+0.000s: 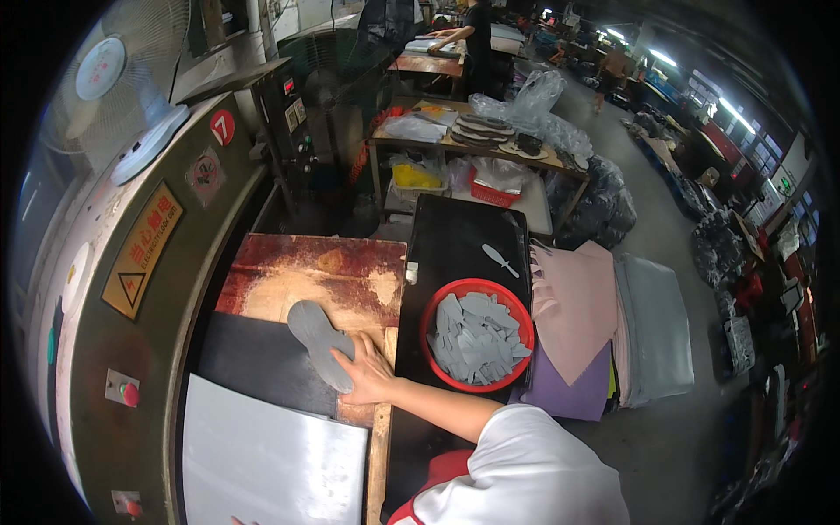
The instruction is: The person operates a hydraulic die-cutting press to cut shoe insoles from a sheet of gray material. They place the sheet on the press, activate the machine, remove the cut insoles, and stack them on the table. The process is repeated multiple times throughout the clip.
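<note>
My right hand (369, 373) reaches in from the right over the wooden work surface. Its fingers grip the near right edge of a grey shoe-sole-shaped piece (318, 339). Whether that is a single layer or a stack, I cannot tell. The piece lies across a black mat (254, 354) and a worn red-brown board (289, 262). Nearer to me is a large smooth grey sheet (276, 451). Only fingertips of my left hand (241, 521) show at the lower edge, over the sheet; the rest is out of view.
Right of the board, a red basin (528, 319) of grey cut pieces sits on a black table (455, 232) beside a light knife-shaped piece (500, 261). Pink sheets (577, 302) lie farther right. A green machine (144, 350) stands left, a fan (109, 74) above. Another person (477, 39) works far back.
</note>
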A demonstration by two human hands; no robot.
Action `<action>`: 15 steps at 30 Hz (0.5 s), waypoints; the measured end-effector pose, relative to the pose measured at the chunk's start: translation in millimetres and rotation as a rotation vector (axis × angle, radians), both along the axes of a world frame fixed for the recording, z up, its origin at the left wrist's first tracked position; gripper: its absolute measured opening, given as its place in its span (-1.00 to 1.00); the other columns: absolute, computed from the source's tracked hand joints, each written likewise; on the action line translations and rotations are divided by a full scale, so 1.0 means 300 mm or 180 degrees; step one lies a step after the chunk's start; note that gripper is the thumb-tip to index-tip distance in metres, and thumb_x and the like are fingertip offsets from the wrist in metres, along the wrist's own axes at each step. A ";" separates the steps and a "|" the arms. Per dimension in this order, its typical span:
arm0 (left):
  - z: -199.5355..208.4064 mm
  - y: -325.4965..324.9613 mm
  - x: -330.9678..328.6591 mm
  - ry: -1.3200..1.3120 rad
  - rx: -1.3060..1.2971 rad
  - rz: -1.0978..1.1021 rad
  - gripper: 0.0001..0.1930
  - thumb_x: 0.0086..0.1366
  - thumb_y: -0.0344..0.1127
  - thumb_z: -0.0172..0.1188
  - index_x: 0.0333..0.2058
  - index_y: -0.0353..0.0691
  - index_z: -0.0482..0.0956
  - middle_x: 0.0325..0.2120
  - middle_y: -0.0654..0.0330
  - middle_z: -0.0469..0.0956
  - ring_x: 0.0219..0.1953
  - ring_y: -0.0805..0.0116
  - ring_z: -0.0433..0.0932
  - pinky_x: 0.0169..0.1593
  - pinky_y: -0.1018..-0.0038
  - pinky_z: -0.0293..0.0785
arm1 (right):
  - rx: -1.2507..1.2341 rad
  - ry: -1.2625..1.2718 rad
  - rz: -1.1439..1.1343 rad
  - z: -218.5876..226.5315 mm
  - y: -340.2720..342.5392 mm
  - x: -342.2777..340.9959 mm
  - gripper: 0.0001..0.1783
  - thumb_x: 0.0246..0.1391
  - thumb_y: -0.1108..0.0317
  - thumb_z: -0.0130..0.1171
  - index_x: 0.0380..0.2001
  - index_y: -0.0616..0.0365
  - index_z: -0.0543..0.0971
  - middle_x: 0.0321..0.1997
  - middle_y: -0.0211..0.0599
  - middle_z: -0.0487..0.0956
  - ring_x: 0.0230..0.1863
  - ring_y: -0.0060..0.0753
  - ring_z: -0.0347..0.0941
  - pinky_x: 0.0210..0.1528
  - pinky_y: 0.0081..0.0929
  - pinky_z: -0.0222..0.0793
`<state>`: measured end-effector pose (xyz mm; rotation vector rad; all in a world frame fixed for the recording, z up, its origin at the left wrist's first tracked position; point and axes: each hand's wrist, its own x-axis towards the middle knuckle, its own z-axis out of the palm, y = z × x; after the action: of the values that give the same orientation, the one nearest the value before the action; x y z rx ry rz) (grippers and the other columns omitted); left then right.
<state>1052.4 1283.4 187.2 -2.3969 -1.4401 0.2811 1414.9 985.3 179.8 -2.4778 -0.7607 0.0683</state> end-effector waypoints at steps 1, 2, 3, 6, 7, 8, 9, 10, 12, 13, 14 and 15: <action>0.003 0.009 0.026 0.0000 0.0277 0.0171 -0.40 0.40 0.16 -0.22 0.29 -0.01 0.19 0.20 -0.11 0.29 0.17 -0.02 0.35 0.11 -0.03 0.33 | 0.0114 0.0053 -0.0023 -0.004 -0.006 0.004 0.06 -0.43 0.05 0.44 0.26 0.01 0.27 0.27 0.37 0.04 0.31 0.51 -0.10 0.28 0.08 0.11; 0.000 0.012 0.055 -0.0359 0.0540 0.0182 -0.45 0.35 -0.01 -0.05 0.24 -0.14 0.26 0.14 -0.05 0.37 0.15 0.05 0.38 0.14 0.12 0.32 | 0.0135 -0.0009 -0.0119 -0.012 -0.011 0.003 0.06 -0.42 0.05 0.43 0.26 0.01 0.26 0.27 0.37 0.06 0.30 0.48 -0.07 0.28 0.07 0.11; -0.008 -0.001 0.071 -0.0719 0.0820 0.0271 -0.49 0.30 -0.18 0.12 0.18 -0.26 0.33 0.07 0.01 0.45 0.13 0.12 0.40 0.17 0.26 0.31 | 0.0159 -0.0087 -0.0132 -0.021 -0.015 0.005 0.05 -0.41 0.04 0.43 0.26 0.01 0.25 0.26 0.37 0.08 0.29 0.46 -0.03 0.27 0.06 0.12; -0.039 -0.073 0.021 -0.1382 -0.0750 0.0352 -0.31 0.20 -0.18 0.20 0.29 -0.09 0.18 0.26 -0.19 0.15 0.32 -0.08 0.10 0.28 -0.04 0.03 | 0.0615 -0.0091 0.0071 -0.053 -0.010 0.001 0.01 -0.43 0.03 0.45 0.20 0.02 0.30 0.20 0.30 0.20 0.20 0.34 0.14 0.23 0.07 0.16; -0.055 -0.119 -0.033 -0.1278 -0.0764 0.0511 -0.31 0.19 -0.20 0.22 0.28 -0.09 0.20 0.27 -0.17 0.13 0.31 -0.07 0.12 0.30 -0.05 0.01 | 0.0548 0.0426 -0.0066 -0.061 -0.003 -0.001 0.02 -0.46 0.01 0.47 0.18 0.04 0.32 0.18 0.18 0.26 0.20 0.23 0.19 0.24 0.03 0.17; -0.062 -0.166 -0.107 -0.1378 -0.0680 0.0539 -0.32 0.18 -0.21 0.22 0.28 -0.07 0.21 0.27 -0.17 0.11 0.32 -0.07 0.09 0.30 -0.07 -0.01 | 0.0469 0.0224 -0.0011 -0.059 -0.006 0.003 0.02 -0.48 0.09 0.50 0.17 0.10 0.32 0.17 0.04 0.30 0.21 0.07 0.22 0.26 -0.09 0.19; -0.062 -0.197 -0.190 -0.1597 -0.0585 0.0553 -0.32 0.18 -0.21 0.23 0.27 -0.08 0.21 0.26 -0.17 0.11 0.32 -0.08 0.08 0.30 -0.11 -0.03 | 0.0899 0.0537 -0.0025 -0.056 0.002 0.013 0.01 -0.48 0.21 0.51 0.16 0.17 0.32 0.17 -0.07 0.33 0.22 -0.07 0.25 0.28 -0.20 0.19; -0.060 -0.228 -0.271 -0.1657 -0.0332 0.0533 -0.32 0.19 -0.19 0.23 0.26 -0.08 0.21 0.26 -0.15 0.12 0.32 -0.07 0.09 0.31 -0.12 -0.05 | 0.0644 0.0309 0.0044 -0.042 0.001 0.036 -0.03 -0.46 0.32 0.50 0.15 0.20 0.33 0.18 -0.10 0.33 0.22 -0.13 0.25 0.30 -0.26 0.17; -0.045 -0.299 -0.428 -0.1594 -0.0127 0.0720 -0.34 0.20 -0.19 0.22 0.25 -0.11 0.21 0.27 -0.11 0.11 0.34 -0.03 0.06 0.31 -0.15 -0.07 | 0.0781 0.0184 0.0041 -0.006 0.003 0.060 -0.13 -0.39 0.37 0.45 0.13 0.19 0.35 0.15 -0.09 0.35 0.20 -0.17 0.26 0.28 -0.31 0.16; -0.040 -0.322 -0.482 -0.1567 -0.0065 0.0729 -0.35 0.21 -0.19 0.21 0.25 -0.15 0.21 0.28 -0.10 0.11 0.34 -0.02 0.05 0.31 -0.15 -0.09 | 0.1125 0.0451 -0.0004 0.017 0.002 0.062 -0.19 -0.36 0.39 0.45 0.08 0.20 0.37 0.09 -0.11 0.39 0.16 -0.22 0.28 0.26 -0.31 0.15; -0.035 -0.334 -0.526 -0.1519 -0.0068 0.0829 -0.35 0.22 -0.16 0.19 0.25 -0.18 0.21 0.29 -0.09 0.10 0.35 0.00 0.05 0.32 -0.14 -0.11 | 0.1186 0.0335 0.0012 0.042 0.010 0.053 -0.27 -0.31 0.39 0.44 0.03 0.21 0.38 0.05 -0.13 0.41 0.10 -0.23 0.31 0.23 -0.32 0.17; -0.032 -0.338 -0.549 -0.1441 -0.0131 0.0880 -0.35 0.24 -0.11 0.16 0.25 -0.20 0.20 0.30 -0.09 0.08 0.36 0.01 0.03 0.33 -0.14 -0.15 | 0.1262 0.0441 -0.0133 0.063 0.014 0.030 -0.34 -0.27 0.39 0.44 -0.02 0.20 0.40 0.04 -0.15 0.41 0.07 -0.24 0.31 0.21 -0.34 0.18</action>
<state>887.8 1182.1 177.7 -2.3893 -1.9833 -0.1873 1424.0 989.6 198.8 -2.0876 -0.5977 0.0661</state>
